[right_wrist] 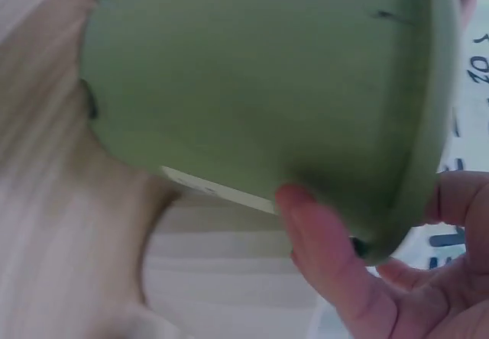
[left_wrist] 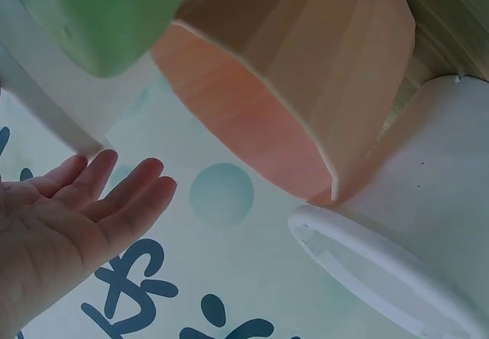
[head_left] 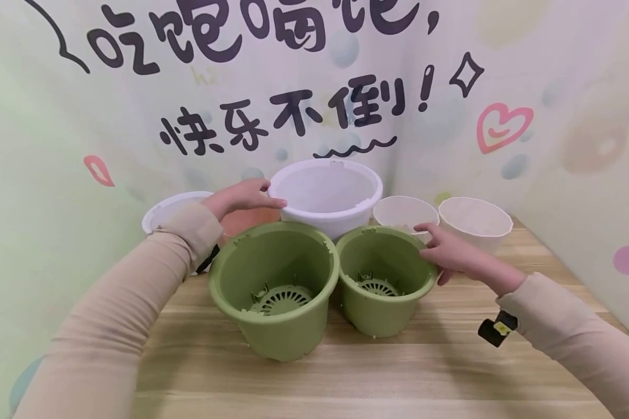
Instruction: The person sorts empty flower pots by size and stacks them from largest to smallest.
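My left hand is at the left rim of a large white flowerpot, fingers extended. In the left wrist view the fingers of the left hand are loosely spread, palm showing, fingertips by the white rim. My right hand holds the right rim of the smaller green flowerpot. The right wrist view shows the thumb against this pot's outer wall, other fingers at the rim, partly hidden. A larger green flowerpot stands beside it on the left. Slotted bases show inside both green pots.
Behind the left arm are an orange pot and another white pot. Two small white pots stand at the back right. All are on a wood-grain table against a printed wall sheet.
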The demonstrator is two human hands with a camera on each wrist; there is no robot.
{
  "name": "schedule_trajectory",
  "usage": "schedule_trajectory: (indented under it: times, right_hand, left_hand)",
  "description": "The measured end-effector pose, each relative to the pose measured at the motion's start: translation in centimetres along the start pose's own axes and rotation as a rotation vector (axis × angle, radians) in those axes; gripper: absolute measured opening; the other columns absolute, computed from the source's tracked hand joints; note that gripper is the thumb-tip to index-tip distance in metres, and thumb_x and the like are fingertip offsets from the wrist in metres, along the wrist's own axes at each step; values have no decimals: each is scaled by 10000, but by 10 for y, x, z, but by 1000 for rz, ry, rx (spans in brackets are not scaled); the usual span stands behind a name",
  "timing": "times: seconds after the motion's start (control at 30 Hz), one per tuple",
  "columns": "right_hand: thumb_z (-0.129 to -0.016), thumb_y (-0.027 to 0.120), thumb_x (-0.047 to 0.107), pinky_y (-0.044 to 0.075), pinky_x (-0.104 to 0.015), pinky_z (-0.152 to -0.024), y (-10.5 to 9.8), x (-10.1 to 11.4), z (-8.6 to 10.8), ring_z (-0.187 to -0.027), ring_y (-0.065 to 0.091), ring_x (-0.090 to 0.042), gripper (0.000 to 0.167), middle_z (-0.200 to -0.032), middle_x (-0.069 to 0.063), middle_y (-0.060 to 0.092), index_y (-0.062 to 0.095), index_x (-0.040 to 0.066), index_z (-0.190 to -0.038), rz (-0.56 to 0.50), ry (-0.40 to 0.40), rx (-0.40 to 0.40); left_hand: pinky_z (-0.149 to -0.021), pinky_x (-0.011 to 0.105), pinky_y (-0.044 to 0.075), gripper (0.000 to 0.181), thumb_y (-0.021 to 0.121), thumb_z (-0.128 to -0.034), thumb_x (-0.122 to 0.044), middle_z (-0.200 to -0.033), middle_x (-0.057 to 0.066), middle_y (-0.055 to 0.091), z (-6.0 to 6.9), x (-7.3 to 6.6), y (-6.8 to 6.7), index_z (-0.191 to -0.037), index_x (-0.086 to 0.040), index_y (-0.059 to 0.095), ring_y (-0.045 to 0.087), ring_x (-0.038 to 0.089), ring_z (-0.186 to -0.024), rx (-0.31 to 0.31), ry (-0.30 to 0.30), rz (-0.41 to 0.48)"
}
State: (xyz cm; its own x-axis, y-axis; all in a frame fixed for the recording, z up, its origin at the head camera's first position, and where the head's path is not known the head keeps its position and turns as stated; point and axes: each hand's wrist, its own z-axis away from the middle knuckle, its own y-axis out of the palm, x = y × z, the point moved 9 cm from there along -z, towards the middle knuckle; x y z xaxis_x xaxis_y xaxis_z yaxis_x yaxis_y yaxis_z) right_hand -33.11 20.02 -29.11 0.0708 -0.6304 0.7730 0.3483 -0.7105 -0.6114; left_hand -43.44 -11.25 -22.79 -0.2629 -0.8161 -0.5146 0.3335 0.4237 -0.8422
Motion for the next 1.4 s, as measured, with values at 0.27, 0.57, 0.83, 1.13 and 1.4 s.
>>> schedule_trajectory:
  times: [0.27,0.57,0.83,1.13,1.4]
  right_hand:
    - [-833,418,-10,541,-392,-509,9,-11,-4,-576,633,-217,630,-934,-270,539,85,-5,-1369,-103,37,26]
    - [-835,435,-12,543,-404,-519,7,-17,-2,-586,640,-218,627,-937,-252,453,98,-32,-1364,-160,12,-20]
    - [-824,425,-5,544,-411,-531,1,-18,7,-612,645,-239,630,-1006,-308,524,82,-28,-1352,-170,19,-11]
    - [-811,427,-18,544,-416,-534,-10,-14,14,-596,649,-240,648,-949,-274,573,93,-41,-1365,-142,15,-18]
    - [-812,413,-21,546,-408,-535,-4,-16,10,-602,653,-238,633,-975,-297,558,86,-45,-1354,-144,9,-3]
  left_hand:
    - [-976,521,340,788,516,-901,-391,-1447,255,222,3,6,8,-1423,27,98,325,368,-1244,59,-72,70]
    - [-1030,463,312,642,522,-910,-306,-1376,285,306,2,-2,10,-1337,90,250,360,356,-1212,33,-3,82]
    - [-1044,489,291,697,539,-898,-365,-1413,263,276,2,2,12,-1358,67,242,322,361,-1266,41,-20,91]
    - [-1046,469,295,693,544,-894,-384,-1373,252,333,-2,3,8,-1348,59,267,360,340,-1232,28,-4,85]
    - [-1046,478,290,653,520,-917,-323,-1391,259,310,3,0,8,-1365,60,239,336,350,-1253,35,-17,93]
